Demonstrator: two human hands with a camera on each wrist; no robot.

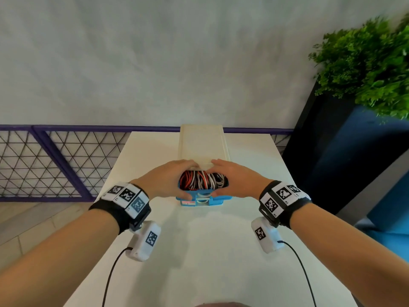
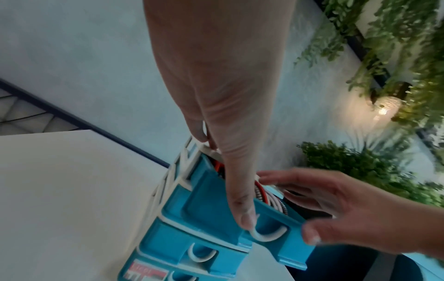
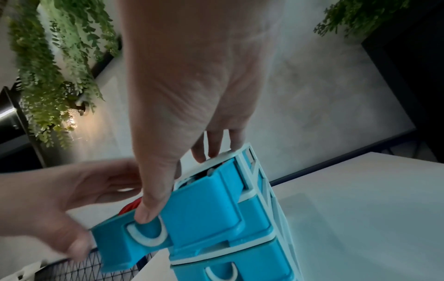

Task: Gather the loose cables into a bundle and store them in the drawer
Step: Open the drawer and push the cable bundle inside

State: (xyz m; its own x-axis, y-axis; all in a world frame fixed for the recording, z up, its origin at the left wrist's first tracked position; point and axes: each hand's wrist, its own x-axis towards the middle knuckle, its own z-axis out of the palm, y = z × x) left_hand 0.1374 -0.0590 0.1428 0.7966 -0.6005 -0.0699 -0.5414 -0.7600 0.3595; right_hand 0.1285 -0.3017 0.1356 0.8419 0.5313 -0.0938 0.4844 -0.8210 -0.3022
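A white drawer unit (image 1: pixel 202 145) with blue drawers stands on the white table (image 1: pixel 199 251). Its top drawer (image 1: pixel 204 196) is pulled partly out and holds a coil of red, white and black cables (image 1: pixel 202 181). My left hand (image 1: pixel 170 178) is at the drawer's left. Its thumb (image 2: pixel 242 218) presses the blue drawer front (image 2: pixel 209 211) beside the white handle, and its fingers rest on the unit's top edge. My right hand (image 1: pixel 234 178) mirrors it on the right. Its thumb (image 3: pixel 146 213) is on the drawer front (image 3: pixel 204 209), with the fingers on the unit's top.
Shut blue drawers (image 1: pixel 199 203) sit below the top one. A leafy plant (image 1: pixel 365 63) in a dark planter stands at the right. A purple railing with wire mesh (image 1: pixel 55 162) runs behind the table on the left. Black leads hang from both wrist cameras.
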